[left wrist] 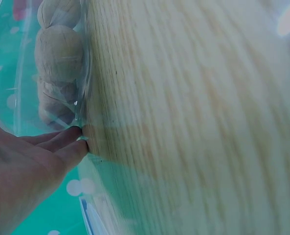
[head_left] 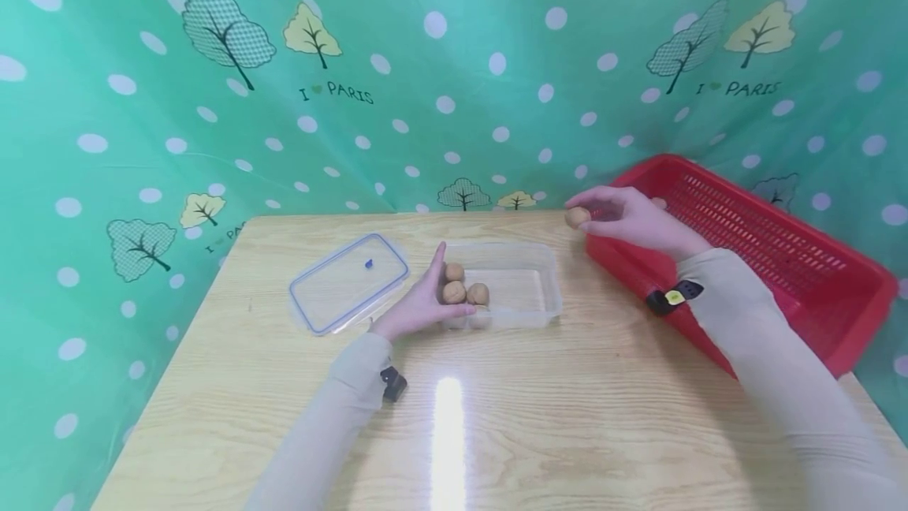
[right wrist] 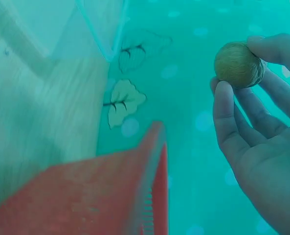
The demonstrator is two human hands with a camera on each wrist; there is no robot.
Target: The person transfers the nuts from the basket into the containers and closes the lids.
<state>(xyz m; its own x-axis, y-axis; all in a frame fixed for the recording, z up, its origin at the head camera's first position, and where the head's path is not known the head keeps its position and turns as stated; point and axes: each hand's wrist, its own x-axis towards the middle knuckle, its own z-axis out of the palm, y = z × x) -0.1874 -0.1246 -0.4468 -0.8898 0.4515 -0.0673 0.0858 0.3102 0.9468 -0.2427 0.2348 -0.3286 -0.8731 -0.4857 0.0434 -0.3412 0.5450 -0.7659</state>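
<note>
Green dotted cloth [head_left: 426,85] printed with trees is hanging behind the wood-grain table [head_left: 539,416] where you are working. One walnut [head_left: 578,217] is sitting up in the fingertips of your right hand [head_left: 631,221], just beside the far-left end of the red basket [head_left: 851,278]; your thumb and fingers are clamping on it from opposite sides. Past that hand, another brown round thing [head_left: 659,202] is showing, mostly hidden. Your left hand [head_left: 422,302] is touching the left end of the clear container [head_left: 556,282], thumb and fingers stretching well apart, fingers nearly straight. At least three walnuts [head_left: 455,292] are lying bunched inside, at that same end. Farther left, the clear lid [head_left: 349,282] with its blue edging is lying flat. Pale sleeves [head_left: 752,337] are covering your arms, and a black wrist device [head_left: 393,384] is showing at your left cuff. Glare [head_left: 448,440] is streaking the near tabletop.
</note>
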